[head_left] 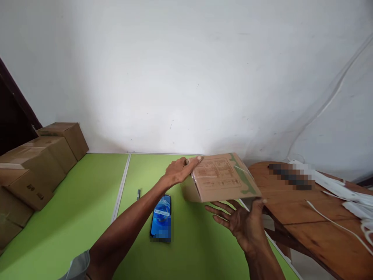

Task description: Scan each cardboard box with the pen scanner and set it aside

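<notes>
Box-handling here — left hand grips the tilted cardboard box, right of frame centre over the green table; right hand, fingers spread, sits below — steady support looks needed.

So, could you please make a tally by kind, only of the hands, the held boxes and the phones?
Hands: 2 (left hand, right hand)
Held box: 1
Phone: 1
Total: 4
</notes>
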Demonstrator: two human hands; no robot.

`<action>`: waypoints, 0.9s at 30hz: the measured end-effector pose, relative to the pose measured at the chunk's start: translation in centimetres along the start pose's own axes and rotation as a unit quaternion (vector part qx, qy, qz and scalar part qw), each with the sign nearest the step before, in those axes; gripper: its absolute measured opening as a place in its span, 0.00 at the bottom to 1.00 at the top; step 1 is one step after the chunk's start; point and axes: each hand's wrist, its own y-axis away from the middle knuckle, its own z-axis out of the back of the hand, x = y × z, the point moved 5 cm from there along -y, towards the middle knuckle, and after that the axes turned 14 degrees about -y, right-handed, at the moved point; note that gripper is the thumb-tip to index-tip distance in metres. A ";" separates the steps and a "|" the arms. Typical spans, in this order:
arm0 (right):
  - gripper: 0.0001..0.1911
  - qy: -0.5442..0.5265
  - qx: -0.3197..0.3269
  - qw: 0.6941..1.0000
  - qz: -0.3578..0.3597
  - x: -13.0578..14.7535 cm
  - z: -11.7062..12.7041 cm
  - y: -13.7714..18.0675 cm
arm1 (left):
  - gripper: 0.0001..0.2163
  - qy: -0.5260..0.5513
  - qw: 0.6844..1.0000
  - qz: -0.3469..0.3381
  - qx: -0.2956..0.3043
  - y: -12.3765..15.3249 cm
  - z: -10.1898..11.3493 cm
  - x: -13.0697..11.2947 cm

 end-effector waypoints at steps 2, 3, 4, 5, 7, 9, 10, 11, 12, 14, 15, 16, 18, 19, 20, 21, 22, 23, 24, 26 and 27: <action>0.57 0.044 -0.002 0.999 0.005 -0.5 -0.3 -1.4 | 0.40 -0.003 1.000 0.024 0.001 -2.0 -0.2 -0.2; 0.55 0.071 0.001 0.997 0.012 -0.9 -0.5 -2.2 | 0.40 -0.001 0.999 0.034 0.001 -3.0 -0.4 -0.1; 0.52 0.100 0.007 0.995 0.021 -1.4 -0.6 -2.9 | 0.39 0.004 0.999 0.042 0.001 -4.0 -0.6 0.1; 0.51 0.127 0.015 0.991 0.034 -2.0 -0.8 -3.7 | 0.39 0.013 0.999 0.047 0.000 -4.8 -0.8 0.3; 0.50 0.173 0.022 0.982 0.067 -3.2 -0.8 -5.2 | 0.38 0.041 0.998 0.046 0.000 -6.2 -1.2 1.1; 0.47 0.203 0.017 0.974 0.103 -4.4 -0.7 -6.6 | 0.38 0.076 0.997 0.032 0.004 -7.1 -1.5 2.1; 0.44 0.213 0.009 0.970 0.118 -4.9 -0.7 -7.4 | 0.39 0.093 0.995 0.022 0.006 -7.3 -1.6 2.6; 0.41 0.222 0.002 0.966 0.130 -5.3 -0.7 -8.1 | 0.39 0.108 0.994 0.013 0.009 -7.2 -1.7 3.0; 0.38 0.231 -0.002 0.963 0.140 -5.7 -0.9 -9.0 | 0.40 0.122 0.992 0.003 0.013 -7.0 -1.7 3.5; 0.33 0.256 -0.008 0.954 0.159 -6.3 -1.4 -10.8 | 0.41 0.144 0.989 -0.014 0.020 -5.8 -1.6 4.4; 0.32 0.272 -0.017 0.947 0.169 -6.4 -1.8 -11.8 | 0.40 0.151 0.988 -0.020 0.024 -4.9 -1.4 4.9; 0.32 0.289 -0.032 0.940 0.180 -6.4 -2.1 -12.9 | 0.39 0.156 0.987 -0.025 0.029 -3.9 -1.1 5.4; 0.40 0.320 -0.081 0.920 0.214 -5.9 -2.6 -15.0 | 0.37 0.157 0.986 -0.032 0.047 -1.3 -0.4 6.4; 0.49 0.330 -0.107 0.908 0.234 -5.5 -2.8 -16.0 | 0.35 0.157 0.985 -0.037 0.062 0.0 0.1 6.9; 0.59 0.339 -0.128 0.897 0.254 -5.1 -3.1 -16.9 | 0.34 0.157 0.984 -0.037 0.077 1.4 0.5 7.5; 0.69 0.346 -0.141 0.887 0.270 -4.7 -3.4 -17.9 | 0.33 0.158 0.983 -0.030 0.088 2.7 1.0 8.1; 0.77 0.353 -0.146 0.880 0.282 -4.3 -3.7 -18.8 | 0.31 0.156 0.983 -0.019 0.093 3.9 1.5 8.8; 0.83 0.360 -0.144 0.876 0.287 -4.0 -4.0 -19.7 | 0.30 0.151 0.984 -0.003 0.095 5.0 2.0 9.6; 0.86 0.366 -0.138 0.874 0.288 -3.8 -4.3 -20.5 | 0.28 0.145 0.985 0.016 0.095 6.0 2.5 10.4; 0.88 0.378 -0.123 0.875 0.277 -3.5 -4.9 -22.1 | 0.27 0.134 0.985 0.053 0.094 7.7 3.2 12.0; 0.87 0.383 -0.117 0.876 0.270 -3.5 -5.1 -22.9 | 0.26 0.132 0.984 0.070 0.094 8.5 3.4 12.8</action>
